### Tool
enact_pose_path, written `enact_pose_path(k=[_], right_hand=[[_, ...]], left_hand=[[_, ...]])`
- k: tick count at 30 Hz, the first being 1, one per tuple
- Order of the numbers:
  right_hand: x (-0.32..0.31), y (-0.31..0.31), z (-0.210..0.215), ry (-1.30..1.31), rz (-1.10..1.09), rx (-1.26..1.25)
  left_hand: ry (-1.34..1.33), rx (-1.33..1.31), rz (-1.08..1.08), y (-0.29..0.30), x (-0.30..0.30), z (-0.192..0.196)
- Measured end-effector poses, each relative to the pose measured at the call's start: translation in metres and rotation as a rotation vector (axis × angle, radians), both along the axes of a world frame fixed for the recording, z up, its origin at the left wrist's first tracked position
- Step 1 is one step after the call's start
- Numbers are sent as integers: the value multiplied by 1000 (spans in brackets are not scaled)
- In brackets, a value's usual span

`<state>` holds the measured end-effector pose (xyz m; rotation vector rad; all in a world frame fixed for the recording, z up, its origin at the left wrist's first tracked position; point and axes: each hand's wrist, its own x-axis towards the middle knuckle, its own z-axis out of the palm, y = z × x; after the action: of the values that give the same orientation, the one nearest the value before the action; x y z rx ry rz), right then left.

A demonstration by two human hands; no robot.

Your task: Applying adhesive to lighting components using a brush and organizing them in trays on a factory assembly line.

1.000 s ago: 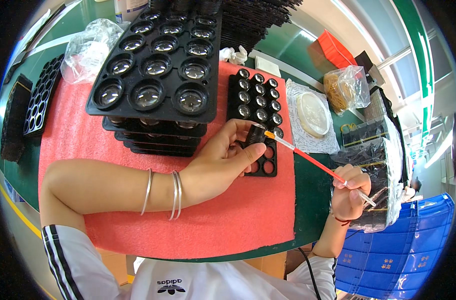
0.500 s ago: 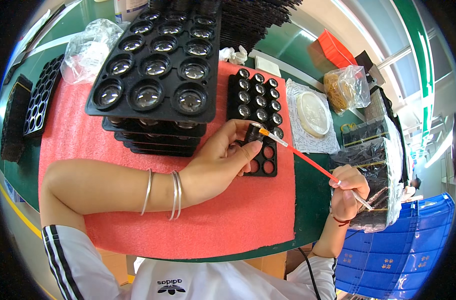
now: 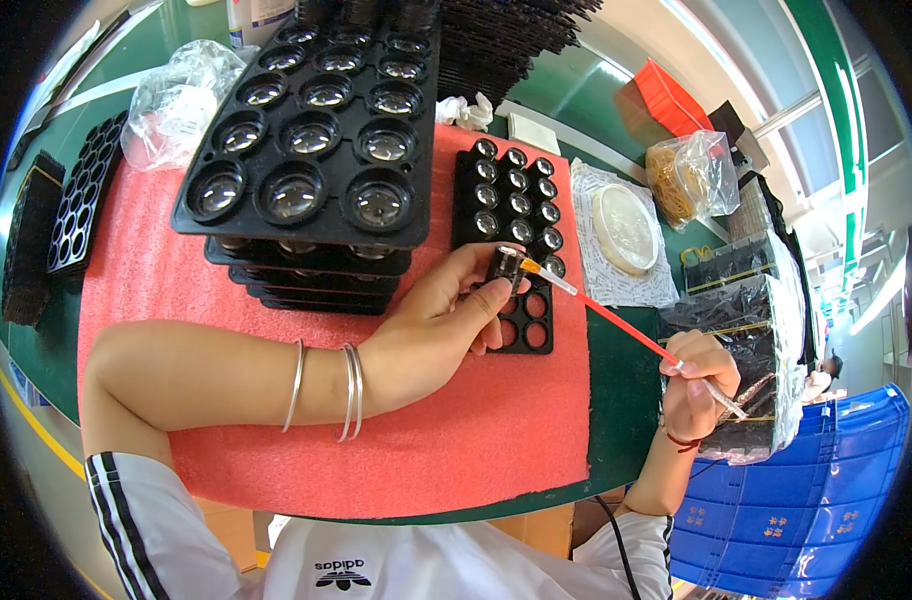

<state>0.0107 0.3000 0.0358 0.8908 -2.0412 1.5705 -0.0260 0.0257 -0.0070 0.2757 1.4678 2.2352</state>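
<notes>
Between its thumb and fingers, my left hand [image 3: 454, 305] grips a small black lens barrel [image 3: 507, 264] with a shiny top. My right hand [image 3: 698, 375] pinches a thin red-handled paintbrush [image 3: 616, 322] near its far end. The brush's orange tip lies at the rim of the barrel, seemingly touching it. Under and beyond my left hand lies a black tray [image 3: 493, 221] with several similar barrels standing in its holes; its near holes, partly hidden by my fingers, show the red mat through them.
A tall stack of black trays with clear lenses [image 3: 306, 200] stands left on the pink foam mat [image 3: 376, 470]. At right are a round pale dish [image 3: 626, 228], a bag of rubber bands [image 3: 688, 178] and wrapped black trays [image 3: 736, 305]. A red bin [image 3: 671, 98] sits farther back.
My left hand has turned the lens barrel slightly and shifted a little. The brush tip stays at its rim, and my right hand has hardly moved.
</notes>
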Motion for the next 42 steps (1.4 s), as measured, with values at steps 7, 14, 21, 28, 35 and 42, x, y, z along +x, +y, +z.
enact_pose_path(k=[7,14,21,28,35,42], right_hand=[[2,-3,0,-62,67,-148],[2,-1,-2,-58,66,-82],[0,-2,-1,-36,10,-60],[0,0,-1,-43,-27,-76],[0,1,0,-38,-40,-68],[0,1,0,-1,-96,-31]], left_hand=[[15,-12,-20,0,0,2],[41,-16,-15,1,1,5],[73,-26,4,1,0,1],[44,-43,8,1,1,2],[52,-50,0,1,1,3],[88,-38,-19,1,1,0]])
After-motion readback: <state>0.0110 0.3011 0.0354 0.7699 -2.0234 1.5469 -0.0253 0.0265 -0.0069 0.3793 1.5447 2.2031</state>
